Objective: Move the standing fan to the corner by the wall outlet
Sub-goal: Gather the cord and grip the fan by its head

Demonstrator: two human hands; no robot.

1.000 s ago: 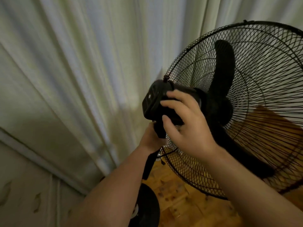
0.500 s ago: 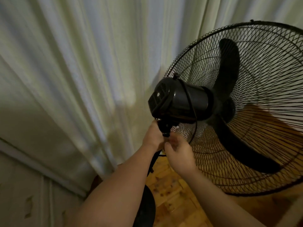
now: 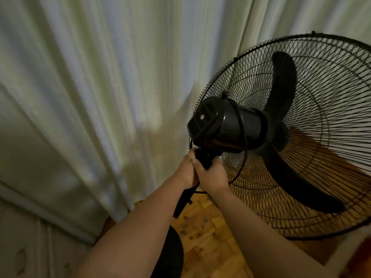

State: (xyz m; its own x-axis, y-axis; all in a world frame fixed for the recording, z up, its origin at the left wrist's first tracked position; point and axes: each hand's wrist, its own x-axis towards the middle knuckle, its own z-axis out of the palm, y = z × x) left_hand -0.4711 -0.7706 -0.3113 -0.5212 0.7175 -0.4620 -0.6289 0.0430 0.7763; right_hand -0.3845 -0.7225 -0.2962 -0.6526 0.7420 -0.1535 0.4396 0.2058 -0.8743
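Note:
A black standing fan [image 3: 230, 127] fills the right half of the head view, seen from behind, with its wire cage and dark blades facing away from me. My left hand [image 3: 185, 170] and my right hand [image 3: 212, 174] are both wrapped around the fan's neck just under the motor housing, touching each other. The pole [image 3: 183, 201] runs down from my hands to the round black base [image 3: 170, 255], which is partly hidden behind my left forearm. No wall outlet shows in this view.
Pale curtains [image 3: 100, 87] hang close behind and left of the fan. A light wall or panel with a ledge [image 3: 30, 217] sits at the lower left. Wooden parquet floor [image 3: 206, 237] shows beneath the fan.
My right hand left the motor housing and dropped to the neck, closing around it beside my left hand. The left hand kept its grip.

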